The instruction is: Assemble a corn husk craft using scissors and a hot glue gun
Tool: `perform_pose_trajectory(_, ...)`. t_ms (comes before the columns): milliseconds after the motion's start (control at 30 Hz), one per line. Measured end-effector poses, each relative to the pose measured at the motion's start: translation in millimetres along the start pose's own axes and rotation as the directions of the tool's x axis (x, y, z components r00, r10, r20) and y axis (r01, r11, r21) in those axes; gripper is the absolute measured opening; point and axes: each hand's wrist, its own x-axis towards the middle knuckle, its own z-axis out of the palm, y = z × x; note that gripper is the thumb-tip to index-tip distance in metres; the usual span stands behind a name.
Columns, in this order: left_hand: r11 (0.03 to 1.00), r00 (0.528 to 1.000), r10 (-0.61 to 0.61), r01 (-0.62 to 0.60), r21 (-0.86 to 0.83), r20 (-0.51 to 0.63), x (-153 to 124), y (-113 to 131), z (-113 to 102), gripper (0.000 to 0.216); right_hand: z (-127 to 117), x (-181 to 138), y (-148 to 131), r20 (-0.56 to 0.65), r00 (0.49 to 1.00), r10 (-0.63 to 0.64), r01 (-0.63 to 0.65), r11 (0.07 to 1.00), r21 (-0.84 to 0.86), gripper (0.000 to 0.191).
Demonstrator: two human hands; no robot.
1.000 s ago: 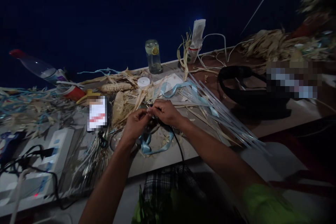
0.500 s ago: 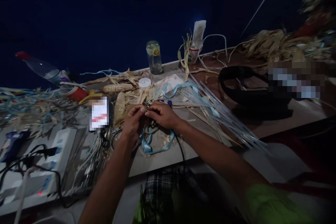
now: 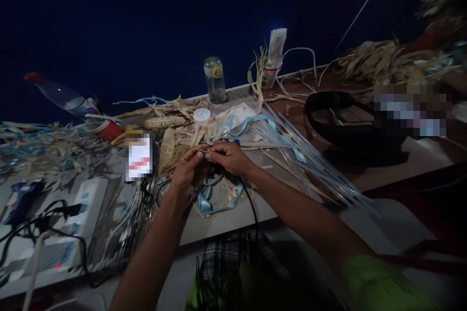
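My left hand (image 3: 188, 170) and my right hand (image 3: 229, 158) meet over the table, thumbs and fingertips pinched close together. Between them is something small and thin that I cannot make out. Just below the hands a light blue ribbon (image 3: 219, 208) lies in a loop on the table, with pale scraps inside it. A black cable (image 3: 251, 201) runs down past my right wrist. Beyond my fingers are dry corn husks (image 3: 199, 135), and a blue object, mostly hidden, shows behind my right hand. A bare corn cob (image 3: 162, 123) lies farther back.
A glass jar (image 3: 215, 80) and a paper cup (image 3: 269, 77) stand at the back. Clear plastic rods (image 3: 314, 165) and a black ring-shaped object (image 3: 339, 112) lie right. On the left are a phone (image 3: 139, 158), a power strip (image 3: 80, 223), a glue gun (image 3: 24, 199) and a tilted bottle (image 3: 60, 95).
Both hands stay nearly in place. The right fingers have shifted slightly, and the dark glint between the fingertips is now less visible. The rest of the scene moves only a little with the camera.
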Motion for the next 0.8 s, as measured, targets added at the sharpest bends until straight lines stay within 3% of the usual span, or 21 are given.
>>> perform_pose_trajectory(167, 0.993, 0.998, 0.066, -0.066, 0.096, -0.004, -1, -2, -1, 0.027, -1, 0, 0, 0.029, 0.999, 0.019, -0.019, 0.999, -0.031, 0.026)
perform_pose_trajectory(333, 0.982, 0.984, 0.159, -0.15, 0.111, -0.078, -2, 1, 1, 0.018, -3, -2, -2, 0.019, 1.0, -0.022, 0.025, 0.987, -0.158, 0.02)
perform_pose_trajectory(433, 0.977, 0.966, 0.209, -0.2, 0.072, -0.15, -1, 6, -2, 0.016, -9, -1, 0, -0.091, 0.994, -0.061, 0.04, 0.976, -0.213, 0.01)
perform_pose_trajectory(567, 0.974, 0.964, 0.226, -0.227, 0.015, -0.141, 5, 8, -9, 0.014, -20, 2, 3, -0.294, 0.954, -0.05, -0.02, 0.973, -0.229, 0.018)
perform_pose_trajectory(800, 0.979, 0.966, 0.201, -0.204, -0.006, -0.16, 10, 6, -15, 0.016, -23, 2, 1, -0.288, 0.958, 0.001, -0.055, 0.983, -0.177, 0.015)
